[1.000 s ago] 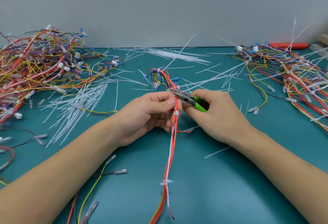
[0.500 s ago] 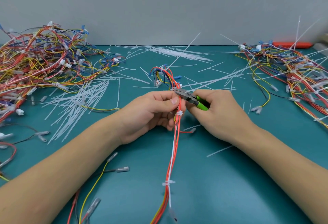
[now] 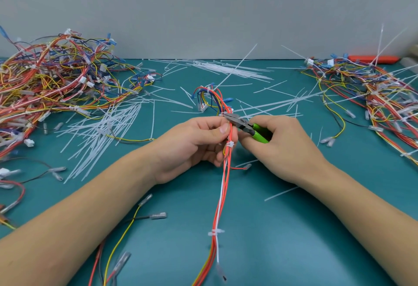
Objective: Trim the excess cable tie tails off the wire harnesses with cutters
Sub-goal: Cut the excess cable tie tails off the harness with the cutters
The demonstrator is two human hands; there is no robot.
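Note:
My left hand (image 3: 194, 143) grips a wire harness (image 3: 220, 197) of red, orange and white wires in the middle of the teal table. The harness runs from its connectors at the far end down toward me. My right hand (image 3: 280, 147) holds green-handled cutters (image 3: 246, 126), their grey jaws set at a white cable tie (image 3: 222, 113) on the harness just above my left thumb. Another tie head (image 3: 230, 144) sits below my thumb and a third tie (image 3: 214, 232) lies lower down. From the harness's far end a long uncut tail (image 3: 235, 68) sticks up.
A big heap of harnesses (image 3: 47, 86) lies at the left. A second heap (image 3: 375, 95) with long uncut tails lies at the right. Cut white tie tails (image 3: 101, 131) litter the mat at left and centre back. An orange tool (image 3: 373, 59) lies by the wall.
Both hands and the harness stay together in the same pose. The cutter jaws remain at the tie above my left thumb; I see no clear movement.

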